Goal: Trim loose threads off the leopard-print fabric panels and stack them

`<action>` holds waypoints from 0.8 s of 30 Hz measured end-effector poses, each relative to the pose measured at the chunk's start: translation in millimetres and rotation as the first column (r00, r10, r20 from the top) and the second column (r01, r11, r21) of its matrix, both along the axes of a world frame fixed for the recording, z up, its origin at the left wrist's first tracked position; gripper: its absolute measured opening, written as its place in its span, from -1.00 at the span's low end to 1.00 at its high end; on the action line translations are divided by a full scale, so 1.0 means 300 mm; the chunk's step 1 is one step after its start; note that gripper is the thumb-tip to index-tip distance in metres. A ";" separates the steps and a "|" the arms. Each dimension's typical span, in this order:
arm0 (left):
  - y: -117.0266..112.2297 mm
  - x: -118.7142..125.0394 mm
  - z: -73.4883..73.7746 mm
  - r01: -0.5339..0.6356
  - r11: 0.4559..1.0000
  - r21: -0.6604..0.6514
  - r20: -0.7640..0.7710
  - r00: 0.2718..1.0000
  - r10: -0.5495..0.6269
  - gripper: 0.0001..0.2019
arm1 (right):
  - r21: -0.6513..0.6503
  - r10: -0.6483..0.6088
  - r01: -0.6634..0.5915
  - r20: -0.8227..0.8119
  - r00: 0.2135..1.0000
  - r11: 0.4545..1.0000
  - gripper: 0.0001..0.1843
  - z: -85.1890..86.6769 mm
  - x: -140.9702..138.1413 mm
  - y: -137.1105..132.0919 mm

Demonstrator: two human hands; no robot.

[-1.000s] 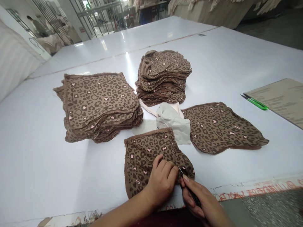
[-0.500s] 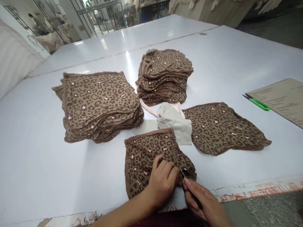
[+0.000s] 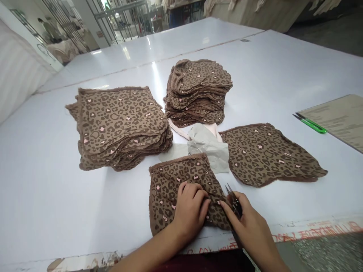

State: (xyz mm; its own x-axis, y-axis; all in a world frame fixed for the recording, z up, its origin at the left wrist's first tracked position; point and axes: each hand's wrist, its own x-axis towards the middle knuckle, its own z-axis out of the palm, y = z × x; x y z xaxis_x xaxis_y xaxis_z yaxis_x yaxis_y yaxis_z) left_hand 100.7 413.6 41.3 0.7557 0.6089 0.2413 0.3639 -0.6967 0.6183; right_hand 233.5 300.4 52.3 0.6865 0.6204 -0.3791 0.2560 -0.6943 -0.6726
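**Hands on a leopard-print cut piece, thread snips in the right**

Cloth first: the leopard-print cut piece (image 3: 167,181) lies flat on the white cutting table (image 3: 51,196), close to its near edge. It sits in front of the other fabric, and its right-hand corner is drawn up into a low ridge between the two hands.

The left hand (image 3: 190,208) rests on top of that piece with the knuckles raised and the fingers (image 3: 198,196) bent tightly. Their tips dig into the ridge and bunch it. The thumb is tucked out of sight beneath the hand.

The right hand (image 3: 251,223) lies just beside the left hand, with its fingertips touching the same fold. It is closed around the thread snips (image 3: 233,197), and the handle is buried in the palm. The two short blades stick out past the fingers, pointing away from the person and parted a little at the tips.

Behind the piece, and touching its far edge, lies a crumpled sheet of pale grey paper (image 3: 208,145). A thick stack of larger cut pieces (image 3: 119,124) lies to the left, and a taller stack of rounded pieces (image 3: 198,88) lies farther back. A thin pile of the same print (image 3: 269,153) lies to the right, well apart from the hands. At the far right, a green pen (image 3: 311,123) lies against a brown printed sheet (image 3: 340,117). Red lettering (image 3: 314,229) runs along the table's near border.
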 end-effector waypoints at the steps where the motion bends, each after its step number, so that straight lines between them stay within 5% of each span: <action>1: 0.001 -0.001 -0.001 0.001 1.000 0.001 -0.013 1.000 -0.001 -0.91 | -0.043 0.064 -0.062 0.046 0.997 0.997 -0.53 -0.013 -0.002 0.012; 5: 0.002 -0.014 -0.008 0.021 0.999 -0.029 -0.052 0.998 -0.023 -0.88 | -0.036 0.100 -0.096 0.150 0.984 0.995 -0.59 -0.048 -0.002 0.031; 12: -0.005 -0.028 0.003 0.072 0.996 -0.046 -0.088 0.993 -0.076 -0.66 | -0.009 0.098 -0.097 0.070 0.993 0.995 -0.60 -0.042 0.013 0.023; 24: -0.020 -0.023 -0.021 0.010 1.000 -0.004 -0.065 0.998 -0.010 -0.53 | 0.058 0.075 -0.083 0.135 0.988 0.995 -0.50 -0.058 0.011 0.032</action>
